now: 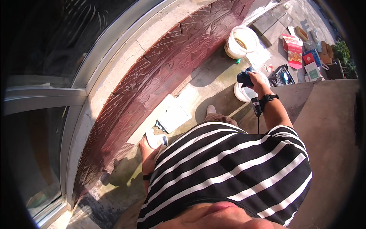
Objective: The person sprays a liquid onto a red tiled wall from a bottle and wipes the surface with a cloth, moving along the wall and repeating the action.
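Note:
My right hand [256, 80] grips a bunched dark blue cloth [244, 78] over a white plastic bucket [242, 93], partly hidden by the hand and arm. At lower left, my left hand [149, 154] is closed around a white object [155, 139] with a dark blue patch; its exact kind is unclear. Just beyond that hand, a white panel-like item [174, 116] rests on the ground beside the wall's foot. Farther off stands a larger white bucket [241, 43] with some brownish content or staining inside.
A dark red tiled wall [171, 65] with a pale ledge and a metal-framed window [97, 57] runs along the left. At upper right lie a black plastic basket [282, 75], a red box [294, 53], cartons and paving slabs [270, 24]. A concrete surface [328, 120] spans the right.

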`<act>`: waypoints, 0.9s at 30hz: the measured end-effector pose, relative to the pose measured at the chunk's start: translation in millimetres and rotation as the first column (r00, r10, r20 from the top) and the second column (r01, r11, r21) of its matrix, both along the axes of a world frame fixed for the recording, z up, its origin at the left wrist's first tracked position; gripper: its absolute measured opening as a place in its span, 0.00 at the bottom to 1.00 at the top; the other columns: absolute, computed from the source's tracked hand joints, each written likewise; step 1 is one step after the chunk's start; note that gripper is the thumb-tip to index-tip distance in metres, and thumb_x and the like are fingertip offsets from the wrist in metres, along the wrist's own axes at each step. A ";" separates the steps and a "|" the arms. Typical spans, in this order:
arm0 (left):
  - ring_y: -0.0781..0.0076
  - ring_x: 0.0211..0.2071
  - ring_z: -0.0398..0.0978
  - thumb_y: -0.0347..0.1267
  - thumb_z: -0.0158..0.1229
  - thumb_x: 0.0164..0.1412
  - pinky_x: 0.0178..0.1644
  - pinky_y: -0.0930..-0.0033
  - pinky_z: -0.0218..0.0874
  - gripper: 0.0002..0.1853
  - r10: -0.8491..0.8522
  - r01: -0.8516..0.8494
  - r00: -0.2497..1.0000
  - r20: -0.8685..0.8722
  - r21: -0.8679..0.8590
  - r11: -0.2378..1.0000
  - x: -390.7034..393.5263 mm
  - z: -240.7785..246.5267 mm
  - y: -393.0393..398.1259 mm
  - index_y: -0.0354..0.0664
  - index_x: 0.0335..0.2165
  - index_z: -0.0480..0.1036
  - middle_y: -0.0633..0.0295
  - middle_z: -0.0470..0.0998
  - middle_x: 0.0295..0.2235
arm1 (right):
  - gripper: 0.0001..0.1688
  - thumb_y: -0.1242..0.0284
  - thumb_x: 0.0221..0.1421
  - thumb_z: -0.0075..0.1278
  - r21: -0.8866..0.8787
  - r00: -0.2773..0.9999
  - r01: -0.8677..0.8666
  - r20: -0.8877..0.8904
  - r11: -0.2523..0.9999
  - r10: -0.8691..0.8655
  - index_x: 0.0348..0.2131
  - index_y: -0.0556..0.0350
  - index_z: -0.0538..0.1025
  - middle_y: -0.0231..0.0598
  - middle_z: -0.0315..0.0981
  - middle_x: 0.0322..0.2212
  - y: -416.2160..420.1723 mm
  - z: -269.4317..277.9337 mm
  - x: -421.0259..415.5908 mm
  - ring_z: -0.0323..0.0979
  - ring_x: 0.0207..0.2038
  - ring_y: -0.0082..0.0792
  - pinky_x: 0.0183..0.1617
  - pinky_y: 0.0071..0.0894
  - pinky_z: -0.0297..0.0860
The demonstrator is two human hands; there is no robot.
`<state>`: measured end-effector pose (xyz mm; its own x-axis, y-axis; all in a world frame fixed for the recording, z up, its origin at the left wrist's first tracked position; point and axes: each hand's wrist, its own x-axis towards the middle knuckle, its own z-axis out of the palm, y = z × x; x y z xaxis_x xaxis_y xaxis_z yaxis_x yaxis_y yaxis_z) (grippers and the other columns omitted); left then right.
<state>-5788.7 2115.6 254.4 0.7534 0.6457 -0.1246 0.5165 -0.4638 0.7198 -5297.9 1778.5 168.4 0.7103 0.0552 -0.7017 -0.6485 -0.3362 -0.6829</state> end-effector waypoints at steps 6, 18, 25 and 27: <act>0.46 0.36 0.77 0.36 0.66 0.43 0.41 0.55 0.69 0.30 -0.460 0.437 0.888 0.028 0.263 0.860 155.7 4.4 -2.6 0.33 0.46 0.72 0.46 0.78 0.35 | 0.16 0.60 0.55 0.53 0.007 0.843 0.536 0.052 0.844 -0.535 0.41 0.48 0.74 0.33 0.76 0.31 -195.7 -19.3 -12.2 0.75 0.29 0.31 0.29 0.35 0.73; 0.46 0.36 0.78 0.34 0.64 0.46 0.41 0.57 0.72 0.26 -0.880 0.800 0.456 0.137 0.370 0.472 466.1 49.7 -59.8 0.32 0.44 0.71 0.46 0.78 0.37 | 0.27 0.66 0.54 0.57 -0.131 0.446 0.690 0.852 0.712 -0.276 0.51 0.59 0.74 0.43 0.76 0.44 -339.2 39.5 -20.8 0.74 0.46 0.37 0.51 0.31 0.69; 0.51 0.34 0.78 0.32 0.64 0.44 0.40 0.60 0.72 0.26 -0.959 0.873 0.224 0.173 0.401 0.276 609.6 34.3 -98.1 0.31 0.44 0.71 0.49 0.77 0.35 | 0.27 0.69 0.50 0.59 -0.582 0.592 0.607 0.785 0.541 0.182 0.51 0.52 0.73 0.47 0.78 0.41 -339.9 87.3 -3.5 0.78 0.43 0.39 0.49 0.33 0.71; 0.51 0.34 0.78 0.32 0.64 0.44 0.40 0.60 0.71 0.26 -0.968 0.877 0.165 0.187 0.422 0.231 645.9 30.7 -107.8 0.32 0.43 0.71 0.49 0.77 0.35 | 0.26 0.65 0.49 0.58 -0.638 0.689 0.611 0.720 0.468 0.080 0.48 0.49 0.76 0.48 0.78 0.40 -338.7 89.4 -3.8 0.78 0.42 0.44 0.45 0.37 0.73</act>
